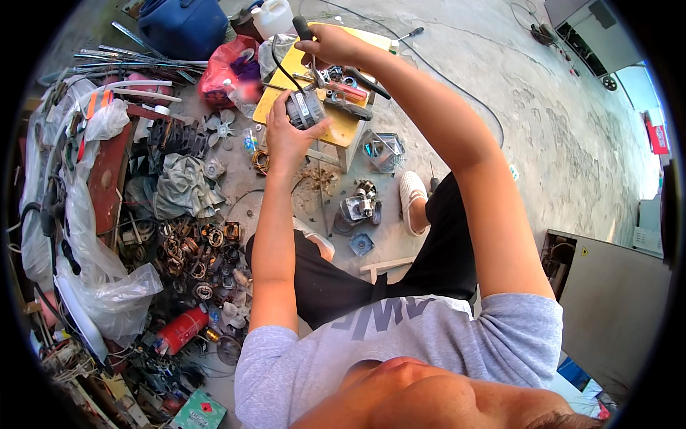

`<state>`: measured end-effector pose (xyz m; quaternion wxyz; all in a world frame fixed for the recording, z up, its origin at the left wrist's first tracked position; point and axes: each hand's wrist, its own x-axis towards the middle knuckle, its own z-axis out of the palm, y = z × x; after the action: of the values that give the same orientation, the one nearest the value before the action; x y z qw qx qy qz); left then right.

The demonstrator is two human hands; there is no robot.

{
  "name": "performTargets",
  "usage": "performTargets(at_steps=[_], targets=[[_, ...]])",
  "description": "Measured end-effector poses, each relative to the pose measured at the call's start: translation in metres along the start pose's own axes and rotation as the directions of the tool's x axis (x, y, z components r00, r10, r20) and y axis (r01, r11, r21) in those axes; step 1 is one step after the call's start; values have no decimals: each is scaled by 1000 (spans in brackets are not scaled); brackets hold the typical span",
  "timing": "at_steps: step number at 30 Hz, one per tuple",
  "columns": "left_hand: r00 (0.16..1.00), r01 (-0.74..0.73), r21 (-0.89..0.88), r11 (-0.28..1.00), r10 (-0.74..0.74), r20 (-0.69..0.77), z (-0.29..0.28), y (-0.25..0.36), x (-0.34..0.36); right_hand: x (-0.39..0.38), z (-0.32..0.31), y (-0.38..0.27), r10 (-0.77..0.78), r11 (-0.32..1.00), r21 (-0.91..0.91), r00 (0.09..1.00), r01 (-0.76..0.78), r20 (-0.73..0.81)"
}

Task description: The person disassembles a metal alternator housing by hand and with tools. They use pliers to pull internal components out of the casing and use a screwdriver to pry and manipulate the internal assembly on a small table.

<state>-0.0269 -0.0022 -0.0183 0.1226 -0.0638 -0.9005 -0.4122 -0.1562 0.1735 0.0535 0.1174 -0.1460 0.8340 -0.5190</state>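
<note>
Remotely, I note the left hand (287, 134) clamped around the motor (304, 109) near eleven o'clock, apparently steadying it below the tool (303, 29) gripped by the right hand (333, 46).

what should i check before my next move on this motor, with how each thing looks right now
1. Left hand steadying the electric motor: ok, fingers and thumb are around it.
2. Right hand gripping the black-handled tool: ok.
3. Tool's lower end touching the motor: cannot tell at this size.
4. Yellow stool clear of loose items: not ok, tools and metal parts crowd it beside the motor.
5. Floor between the white shoes clear: not ok, loose parts lie there.
6. Gloves on: not ok, both hands are bare.
</note>
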Motion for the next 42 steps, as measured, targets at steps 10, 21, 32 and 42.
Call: performTargets(at_steps=[10, 21, 32, 42], targets=[[996, -81, 98, 992, 84, -35, 2, -2, -1, -126, 43, 33, -577, 816, -297, 716, 495, -392], [992, -108, 58, 992, 104, 78, -3, 0, -5, -129, 31, 15, -268, 960, -172, 899, 220, -346], [990, -135, 87, 987, 131, 56, 2, -6, -8, -96, 16, -2, -96, 995, -55, 979, 88, -178], [986, -165, 96, 982, 166, -10, 11, -9, -8, -86, 20, -21, -140, 915, -395, 983, 81, -123]])
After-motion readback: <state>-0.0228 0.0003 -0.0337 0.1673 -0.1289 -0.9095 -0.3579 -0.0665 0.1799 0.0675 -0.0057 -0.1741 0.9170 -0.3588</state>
